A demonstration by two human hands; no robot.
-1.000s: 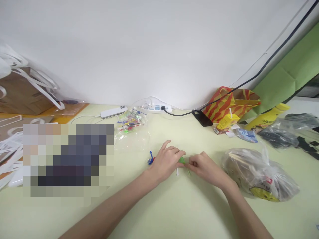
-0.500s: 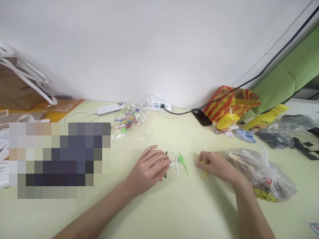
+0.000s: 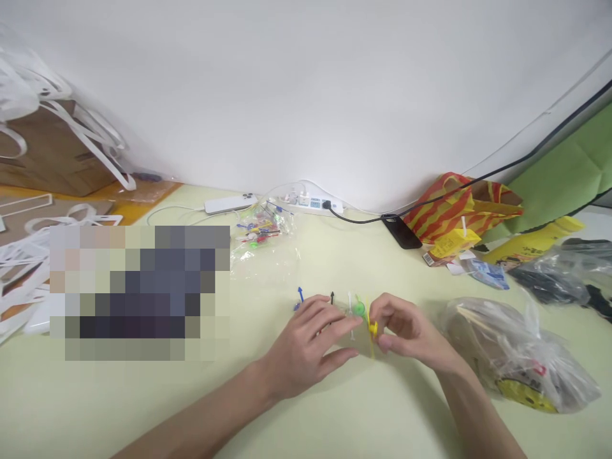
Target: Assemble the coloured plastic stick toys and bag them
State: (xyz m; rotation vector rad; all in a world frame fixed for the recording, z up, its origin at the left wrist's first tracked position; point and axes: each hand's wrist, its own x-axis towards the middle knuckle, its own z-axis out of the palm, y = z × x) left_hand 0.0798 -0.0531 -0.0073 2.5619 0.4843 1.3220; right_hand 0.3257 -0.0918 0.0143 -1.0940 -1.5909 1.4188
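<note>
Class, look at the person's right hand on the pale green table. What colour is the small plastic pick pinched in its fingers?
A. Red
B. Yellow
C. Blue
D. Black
B. The right hand pinches a yellow pick between thumb and fingers, while the blue pick and the black pick lie on the table beyond the left hand.
</note>
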